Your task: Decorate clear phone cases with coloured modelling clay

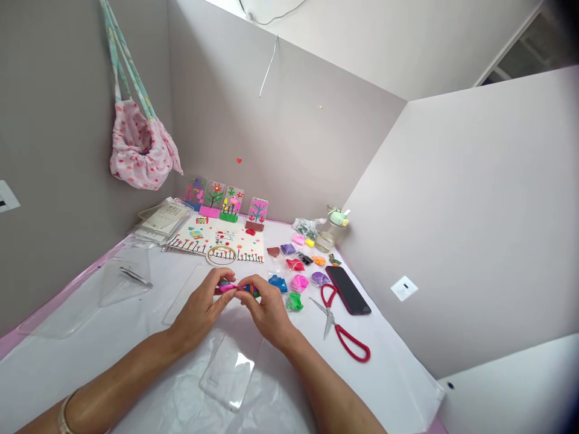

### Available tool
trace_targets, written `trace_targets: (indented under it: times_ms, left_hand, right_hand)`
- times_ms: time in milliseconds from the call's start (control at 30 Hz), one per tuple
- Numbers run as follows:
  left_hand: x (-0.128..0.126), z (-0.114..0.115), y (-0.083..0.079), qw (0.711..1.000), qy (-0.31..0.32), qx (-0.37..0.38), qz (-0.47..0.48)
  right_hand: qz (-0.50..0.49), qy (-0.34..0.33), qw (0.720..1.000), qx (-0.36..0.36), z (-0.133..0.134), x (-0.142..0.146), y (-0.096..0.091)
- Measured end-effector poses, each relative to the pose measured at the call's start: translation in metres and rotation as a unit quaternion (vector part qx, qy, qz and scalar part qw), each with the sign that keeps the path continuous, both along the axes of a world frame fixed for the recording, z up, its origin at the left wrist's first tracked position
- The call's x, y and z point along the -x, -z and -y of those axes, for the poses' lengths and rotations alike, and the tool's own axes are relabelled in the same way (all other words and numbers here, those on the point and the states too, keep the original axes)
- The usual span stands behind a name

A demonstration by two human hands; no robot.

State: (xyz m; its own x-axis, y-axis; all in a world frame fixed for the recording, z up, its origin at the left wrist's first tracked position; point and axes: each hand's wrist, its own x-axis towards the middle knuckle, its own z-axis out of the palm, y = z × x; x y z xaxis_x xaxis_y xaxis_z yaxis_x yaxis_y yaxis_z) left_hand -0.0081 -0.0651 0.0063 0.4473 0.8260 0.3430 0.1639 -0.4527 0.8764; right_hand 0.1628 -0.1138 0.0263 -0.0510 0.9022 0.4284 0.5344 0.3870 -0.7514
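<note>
Both hands meet over the middle of the table. My left hand (203,304) and my right hand (263,306) are closed, thumbs and fingertips pinching multicoloured modelling clay (227,287) between them. Pink shows at its centre, with green, blue and orange bits toward the sides; the fingers hide much of it. A clear phone case (228,371) lies flat on the table between my forearms. Beyond the hands is a transparent sheet (181,295). Just right of my right hand are clay lumps in blue (277,283), pink (299,283) and green (295,301).
Red-handled scissors (351,345) lie open beside a dark phone (347,290) at right. More bagged clay, a lidded jar (332,229), a decorated sheet (244,241) and flower-covered cases (257,212) fill the back. Tweezers (134,277) lie left. A cloth bag (142,147) hangs above.
</note>
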Motion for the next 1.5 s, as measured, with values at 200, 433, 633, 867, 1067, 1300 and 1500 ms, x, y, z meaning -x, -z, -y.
trace_targets:
  times_ms: [200, 433, 633, 867, 1067, 1300, 1500]
  left_hand:
    - [-0.001, 0.005, -0.003, 0.998, 0.057, 0.013, -0.019]
    - [0.001, -0.001, -0.004, 1.000, -0.004, 0.000, -0.025]
    - [-0.001, 0.001, -0.003, 0.998, 0.011, -0.029, -0.057]
    - [0.003, -0.004, -0.005, 0.995, -0.019, -0.033, -0.089]
    - [0.003, -0.002, -0.005, 0.997, -0.006, -0.010, -0.075]
    - [0.003, -0.002, -0.007, 0.998, -0.024, -0.016, -0.052]
    - [-0.001, -0.001, 0.002, 0.995, -0.023, -0.046, -0.089]
  right_hand:
    - [-0.003, 0.029, 0.999, 0.012, 0.001, -0.003, -0.005]
    - [0.001, 0.021, 0.999, -0.024, -0.004, -0.006, -0.002]
    - [-0.008, 0.046, 0.999, -0.023, -0.004, -0.008, -0.001]
    - [0.053, -0.006, 0.998, -0.035, -0.002, -0.006, -0.001]
    - [0.164, -0.003, 0.985, -0.047, -0.006, -0.007, 0.005]
    - [0.074, 0.088, 0.993, -0.022, -0.004, -0.007, 0.001]
    - [-0.013, -0.022, 0.998, 0.055, 0.003, 0.006, 0.002]
